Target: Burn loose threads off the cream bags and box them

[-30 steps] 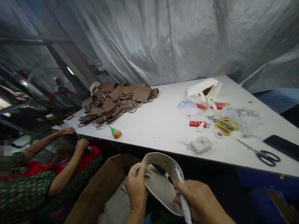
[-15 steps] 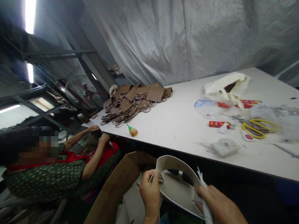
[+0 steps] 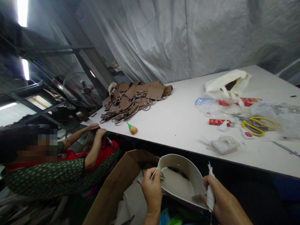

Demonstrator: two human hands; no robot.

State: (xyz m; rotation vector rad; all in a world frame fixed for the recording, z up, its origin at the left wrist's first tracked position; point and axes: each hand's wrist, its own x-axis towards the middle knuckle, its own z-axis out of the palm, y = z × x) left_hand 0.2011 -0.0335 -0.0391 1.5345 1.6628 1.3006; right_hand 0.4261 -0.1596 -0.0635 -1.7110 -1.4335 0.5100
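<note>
My left hand [image 3: 152,190] pinches the left rim of a grey-beige bag [image 3: 177,182], which is held with its mouth up and spread wide. A small metal fitting shows on its far inner wall. At the right end of the bag, my right hand [image 3: 220,198] is closed around a white cloth strip [image 3: 210,195] with a frayed top end. Those fingers also reach the bag's right edge, though the thumb and cloth partly hide the contact. Below and left stands a cardboard box [image 3: 114,184] with flat beige pieces [image 3: 132,203] inside.
A white table [image 3: 164,125] runs behind the bag. It carries a pile of brown bags [image 3: 138,97], a green-tipped bottle [image 3: 132,128], yellow-handled scissors [image 3: 257,125], a red box [image 3: 219,122], a wrapped block [image 3: 225,144] and a cream cloth bag [image 3: 231,82]. A co-worker [image 3: 58,172] sits at left.
My right hand has moved slightly right with the cloth strip. The bag's mouth is spread wider, and the dark gap across its inside looks smaller. My left hand keeps its grip.
</note>
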